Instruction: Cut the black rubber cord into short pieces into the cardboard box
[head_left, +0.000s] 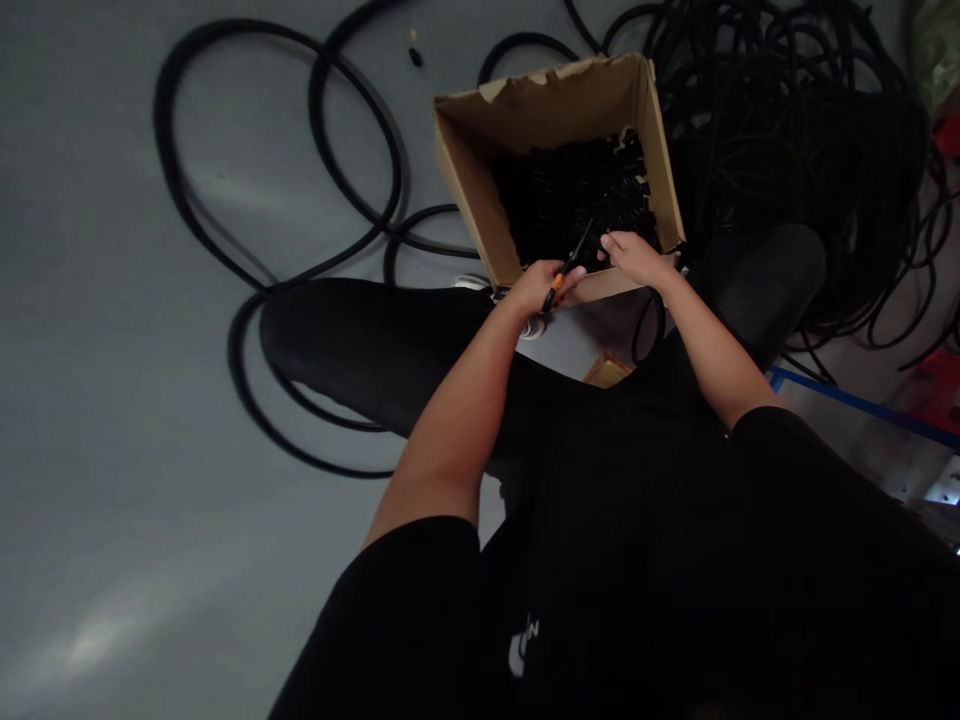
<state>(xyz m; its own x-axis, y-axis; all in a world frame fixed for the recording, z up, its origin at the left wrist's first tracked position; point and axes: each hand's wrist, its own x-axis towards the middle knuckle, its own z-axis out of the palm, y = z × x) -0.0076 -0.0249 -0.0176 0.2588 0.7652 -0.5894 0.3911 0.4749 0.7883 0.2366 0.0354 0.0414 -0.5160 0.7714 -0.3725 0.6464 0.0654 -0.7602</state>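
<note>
My left hand (541, 287) is closed around orange-handled scissors (568, 268), whose dark blades point up over the front edge of a cardboard box (480, 190). My right hand (634, 257) is just to the right, fingers curled on a black hose (651, 318) that loops down from it toward my lap. The box holds several short black pieces (570, 190). Both hands hover at the box's near rim.
Long black hose loops (300, 150) lie across the grey floor on the left. A big tangled pile of black hose (795, 110) sits right of the box. My black-clad legs stretch under the hands. A blue-edged object (862, 410) is at the right.
</note>
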